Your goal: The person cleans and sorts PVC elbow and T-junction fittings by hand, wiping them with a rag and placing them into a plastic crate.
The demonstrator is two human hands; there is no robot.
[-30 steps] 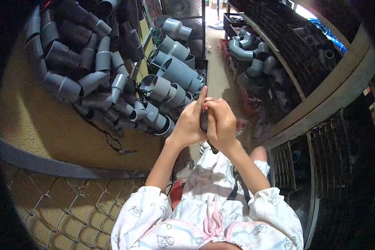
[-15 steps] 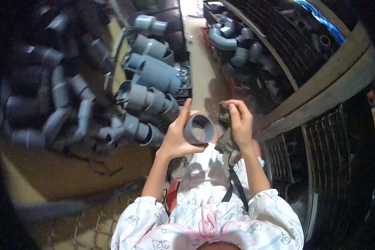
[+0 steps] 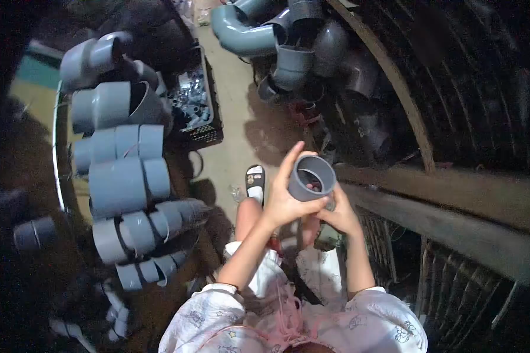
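Observation:
A short grey plastic pipe fitting (image 3: 303, 185) is held up in front of my body, its round open end facing me. My left hand (image 3: 285, 197) grips it from the left side, thumb along the lower front and index finger stretched up beside the rim. Close against its right side is my right hand (image 3: 341, 215), with the fingertips partly hidden behind the fitting. Below the right palm hangs a dark greenish rag-like piece (image 3: 328, 236), apparently held in that hand. Something small and reddish shows through the fitting's opening.
Large grey pipe couplings (image 3: 116, 182) are stacked in rows at the left. A black crate (image 3: 209, 132) of small fittings stands beyond them. Grey elbows (image 3: 247, 38) are piled ahead on the right. A wooden beam (image 3: 441, 215) and racks line the right side, along a narrow floor aisle (image 3: 232, 112).
My view has turned, so the stacked couplings appear further left and nearer. My right hand has come in against the fitting; before, it was apart, holding the dark piece. The left hand still holds the fitting.

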